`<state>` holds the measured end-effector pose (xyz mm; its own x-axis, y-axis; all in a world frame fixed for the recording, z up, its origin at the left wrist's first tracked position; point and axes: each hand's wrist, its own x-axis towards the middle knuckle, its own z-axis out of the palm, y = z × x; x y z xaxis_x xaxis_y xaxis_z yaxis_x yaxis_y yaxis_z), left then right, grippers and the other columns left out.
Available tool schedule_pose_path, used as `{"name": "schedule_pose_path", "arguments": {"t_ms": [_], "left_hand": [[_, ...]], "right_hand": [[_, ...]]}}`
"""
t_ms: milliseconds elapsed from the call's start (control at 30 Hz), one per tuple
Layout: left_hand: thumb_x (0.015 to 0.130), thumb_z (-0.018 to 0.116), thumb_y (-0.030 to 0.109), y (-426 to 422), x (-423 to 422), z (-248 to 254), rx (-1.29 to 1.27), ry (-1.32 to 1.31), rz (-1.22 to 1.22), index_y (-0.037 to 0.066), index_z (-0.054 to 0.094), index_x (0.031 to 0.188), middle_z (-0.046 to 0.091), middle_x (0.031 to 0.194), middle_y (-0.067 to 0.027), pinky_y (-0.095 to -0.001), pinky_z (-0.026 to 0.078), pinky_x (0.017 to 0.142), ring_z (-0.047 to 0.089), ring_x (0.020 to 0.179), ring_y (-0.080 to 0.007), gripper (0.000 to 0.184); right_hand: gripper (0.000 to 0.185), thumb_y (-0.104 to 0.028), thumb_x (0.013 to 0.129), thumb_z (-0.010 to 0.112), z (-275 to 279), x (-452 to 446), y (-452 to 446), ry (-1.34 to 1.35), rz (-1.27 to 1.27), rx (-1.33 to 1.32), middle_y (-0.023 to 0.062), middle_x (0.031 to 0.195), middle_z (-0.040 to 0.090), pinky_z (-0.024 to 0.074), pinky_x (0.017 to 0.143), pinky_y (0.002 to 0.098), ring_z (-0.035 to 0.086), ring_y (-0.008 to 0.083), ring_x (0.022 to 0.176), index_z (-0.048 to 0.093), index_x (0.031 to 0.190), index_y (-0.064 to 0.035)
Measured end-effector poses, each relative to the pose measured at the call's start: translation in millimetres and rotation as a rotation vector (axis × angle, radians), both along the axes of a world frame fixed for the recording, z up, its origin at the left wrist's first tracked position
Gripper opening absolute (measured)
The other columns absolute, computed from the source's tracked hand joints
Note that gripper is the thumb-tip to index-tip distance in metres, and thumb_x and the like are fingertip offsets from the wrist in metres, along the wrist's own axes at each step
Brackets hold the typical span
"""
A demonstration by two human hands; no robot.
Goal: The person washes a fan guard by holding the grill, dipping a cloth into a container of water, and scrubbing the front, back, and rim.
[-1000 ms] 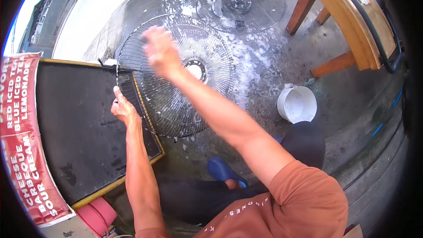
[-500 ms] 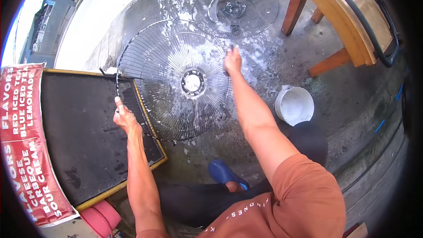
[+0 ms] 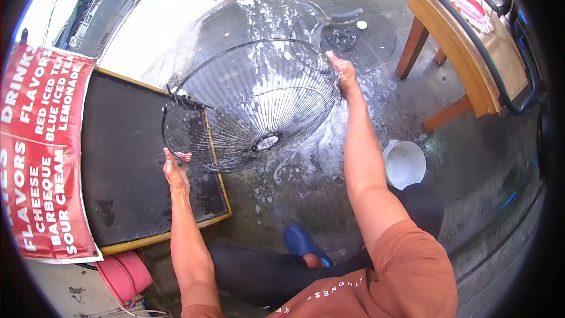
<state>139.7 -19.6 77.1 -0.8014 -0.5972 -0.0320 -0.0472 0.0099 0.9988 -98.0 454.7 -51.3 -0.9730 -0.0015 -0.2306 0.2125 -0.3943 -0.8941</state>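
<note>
A round black wire fan grille (image 3: 276,112) is held up in front of me, tilted, its ring-shaped hub low and its rim facing up and away. My left hand (image 3: 176,168) is closed on the grille's lower left rim, thumb pointing up. On the upper right rim, my right hand (image 3: 344,75) grips it. Beyond the grille, a second fan grille (image 3: 379,38) lies on the wet, foam-streaked floor, with dark fan blades (image 3: 321,26) and a small white round piece (image 3: 361,25) on it.
To the left lies a black board (image 3: 126,159) with a yellow frame, beside a red menu banner (image 3: 47,153). A metal pot (image 3: 405,165) stands near my right knee. A wooden table (image 3: 424,9) is at upper right, and a pink basin (image 3: 125,277) at lower left.
The grille has been lifted and tipped, its hub now lower and its rim turned upward. My right hand has moved right and now clasps the rim. My view has shifted slightly.
</note>
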Motion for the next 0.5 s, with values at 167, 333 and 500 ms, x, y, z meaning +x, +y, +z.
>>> {"name": "schedule_pose_path", "arguments": {"t_ms": [167, 333, 500], "left_hand": [[0.098, 0.047, 0.064, 26.6, -12.4, 11.0, -0.036, -0.122, -0.154, 0.009, 0.061, 0.093, 0.060, 0.074, -0.0036, -0.0346, 0.051, 0.070, 0.060, 0.068, -0.0180, 0.058], [0.101, 0.051, 0.054, 68.0, -41.2, 23.9, -0.484, -0.025, 0.120, 0.010, 0.047, 0.060, 0.043, 0.055, 0.0016, -0.0305, 0.030, 0.048, 0.038, 0.048, -0.0109, 0.060], [0.102, 0.050, 0.050, 88.1, -63.2, 31.3, -0.644, -0.025, 0.196, -0.001, 0.048, 0.062, 0.044, 0.053, -0.0053, -0.0396, 0.032, 0.052, 0.039, 0.053, -0.0170, 0.066]], "right_hand": [[0.057, -0.050, 0.089, 0.069, 51.2, -16.6, -12.3, 0.156, 0.030, 0.456, 0.0108, 0.080, 0.068, 0.0468, 0.073, 0.0374, 0.059, 0.0191, 0.075, 0.070, 0.097, 0.0066], [0.051, -0.048, 0.096, 0.058, 79.9, -9.3, -35.5, 0.230, -0.126, 0.713, 0.0268, 0.092, 0.070, 0.0484, 0.083, 0.0462, 0.066, 0.0433, 0.093, 0.069, 0.104, 0.0008], [0.040, -0.043, 0.103, 0.050, 128.9, 17.3, -82.8, 0.244, -0.306, 0.718, 0.0272, 0.093, 0.069, 0.0504, 0.072, 0.0528, 0.068, 0.0443, 0.086, 0.064, 0.113, -0.0064]]}}
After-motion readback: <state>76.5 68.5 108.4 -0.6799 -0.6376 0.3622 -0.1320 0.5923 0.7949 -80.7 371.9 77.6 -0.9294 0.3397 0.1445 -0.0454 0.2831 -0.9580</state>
